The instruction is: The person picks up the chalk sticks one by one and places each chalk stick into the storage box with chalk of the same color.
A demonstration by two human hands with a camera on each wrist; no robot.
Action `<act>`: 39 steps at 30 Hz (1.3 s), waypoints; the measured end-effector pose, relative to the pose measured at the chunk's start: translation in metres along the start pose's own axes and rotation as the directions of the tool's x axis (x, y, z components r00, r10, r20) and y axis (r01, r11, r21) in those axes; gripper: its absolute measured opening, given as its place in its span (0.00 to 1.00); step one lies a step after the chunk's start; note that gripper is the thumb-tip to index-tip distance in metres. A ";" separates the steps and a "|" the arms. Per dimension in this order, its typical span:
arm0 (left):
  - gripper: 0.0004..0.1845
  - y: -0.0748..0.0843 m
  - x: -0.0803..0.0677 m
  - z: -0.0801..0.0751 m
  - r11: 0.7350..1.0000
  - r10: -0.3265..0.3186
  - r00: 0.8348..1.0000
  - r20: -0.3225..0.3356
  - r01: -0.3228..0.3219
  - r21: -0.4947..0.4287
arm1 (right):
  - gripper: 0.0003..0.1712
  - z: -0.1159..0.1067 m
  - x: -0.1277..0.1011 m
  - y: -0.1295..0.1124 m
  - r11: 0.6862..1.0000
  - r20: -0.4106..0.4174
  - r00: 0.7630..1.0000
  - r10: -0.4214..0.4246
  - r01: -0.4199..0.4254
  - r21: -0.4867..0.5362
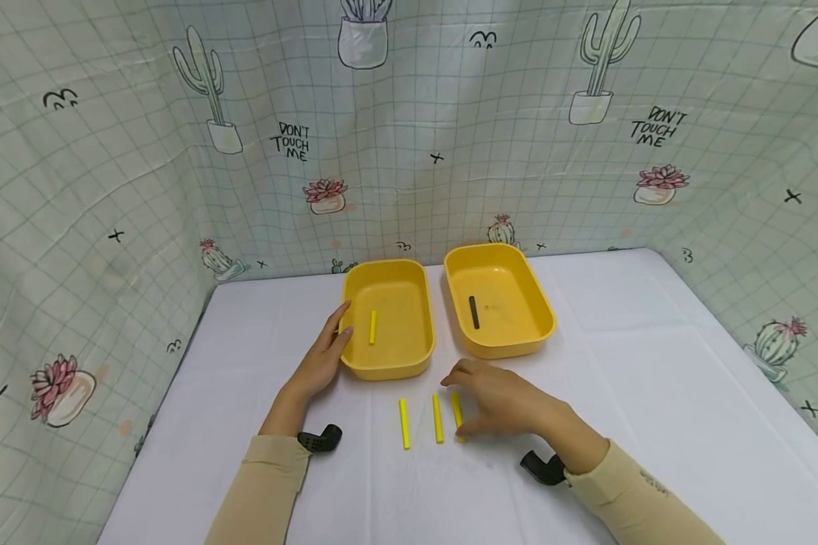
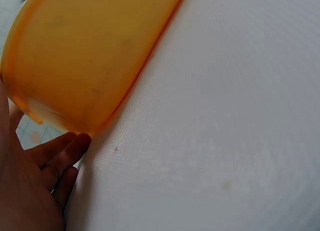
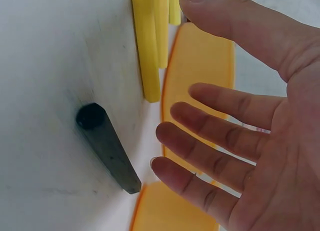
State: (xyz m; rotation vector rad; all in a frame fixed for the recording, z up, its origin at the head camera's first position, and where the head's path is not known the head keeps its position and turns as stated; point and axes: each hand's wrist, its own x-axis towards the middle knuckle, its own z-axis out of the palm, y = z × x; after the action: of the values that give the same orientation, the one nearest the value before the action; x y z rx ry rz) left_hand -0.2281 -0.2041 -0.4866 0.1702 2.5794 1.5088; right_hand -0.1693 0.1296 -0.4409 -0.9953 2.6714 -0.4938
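My left hand [image 1: 323,357] rests against the left side of the left yellow tray [image 1: 388,372], thumb and forefinger at its rim. In the left wrist view its other fingers [image 2: 67,153] lie by the tray's lower corner. A small yellow stick [image 1: 373,328] lies inside that tray. My right hand [image 1: 501,395] hovers over the cloth with fingers spread. Its thumb overlaps the rightmost of three yellow sticks [image 1: 457,409] in the head view. A black stick [image 3: 110,150] lies below the right fingers, hidden from the head view by the hand.
A second yellow tray [image 1: 507,350] stands at the back right with a black stick [image 1: 474,312] in it. The other two yellow sticks, a left one [image 1: 404,424] and a middle one [image 1: 438,418], lie on the white tablecloth [image 1: 627,363]. A patterned curtain [image 1: 395,136] encloses the table.
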 end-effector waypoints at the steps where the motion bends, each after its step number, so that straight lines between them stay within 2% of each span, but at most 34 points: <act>1: 0.31 0.000 0.000 0.000 1.000 0.002 1.000 -0.002 -0.002 -0.001 | 0.40 0.000 0.000 -0.001 1.000 0.003 1.000 0.000 0.000 -0.007; 7: 0.31 -0.001 0.000 -0.002 1.000 0.009 1.000 -0.025 -0.009 0.005 | 0.41 0.002 0.003 -0.005 0.999 0.040 0.999 0.020 -0.019 -0.042; 12: 0.31 0.000 0.000 -0.001 1.000 0.011 1.000 -0.015 -0.011 -0.010 | 0.42 0.005 0.002 -0.007 0.998 0.065 0.996 0.054 -0.051 -0.048; 22: 0.31 -0.001 -0.002 0.001 1.000 -0.001 1.000 -0.007 0.001 -0.007 | 0.40 0.008 -0.001 -0.008 0.996 0.072 0.995 0.069 -0.065 -0.060; 39: 0.30 0.000 -0.003 0.002 0.999 0.002 1.000 -0.020 -0.003 -0.034 | 0.39 0.009 0.001 -0.004 0.996 0.044 0.999 0.033 -0.029 -0.080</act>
State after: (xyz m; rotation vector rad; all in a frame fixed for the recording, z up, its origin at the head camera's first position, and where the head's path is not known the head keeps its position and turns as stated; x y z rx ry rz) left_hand -0.2243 -0.2030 -0.4877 0.1551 2.5677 1.5621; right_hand -0.1646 0.1236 -0.4476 -0.9728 2.6809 -0.3566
